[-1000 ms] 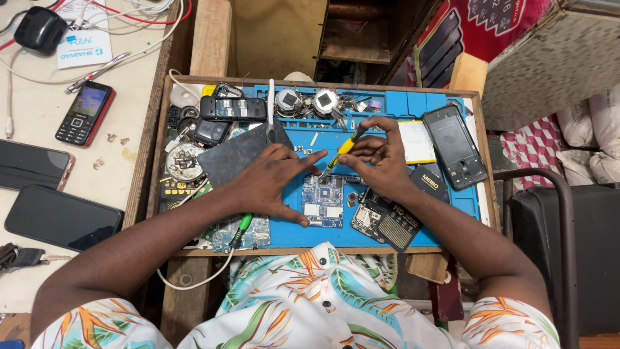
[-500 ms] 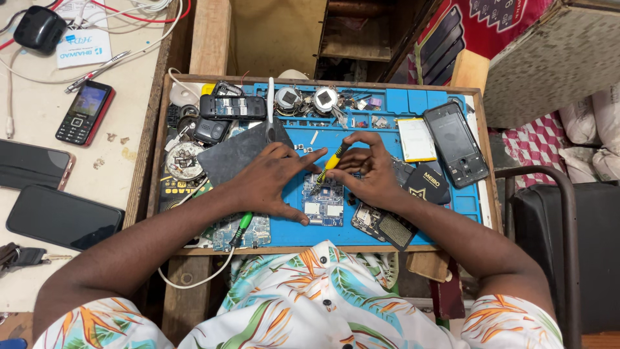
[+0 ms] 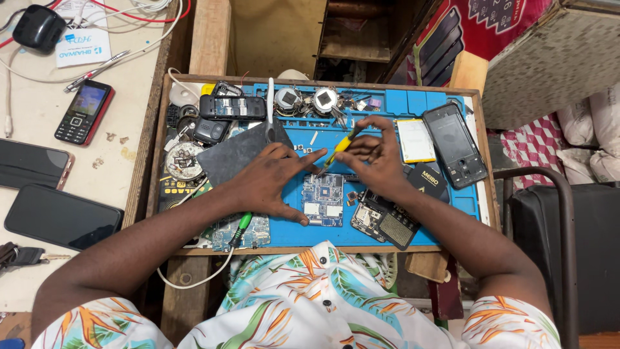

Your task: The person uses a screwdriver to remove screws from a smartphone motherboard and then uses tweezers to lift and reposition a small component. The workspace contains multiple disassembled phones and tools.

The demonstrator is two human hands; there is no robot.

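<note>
Circuit board [image 3: 323, 197] lies on the blue mat [image 3: 387, 106], unmoved. Right hand [image 3: 378, 158] has lifted slightly, fingers pinched around the yellow-handled screwdriver [image 3: 337, 152]. Left hand [image 3: 274, 181] remains spread flat, holding nothing, forefinger extended toward the tip.

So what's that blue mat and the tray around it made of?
The blue mat looks like soft rubber or silicone: matte, with moulded compartments along its top edge. The tray looks like bare wood: pale brown, unpainted, with visible grain.
</note>
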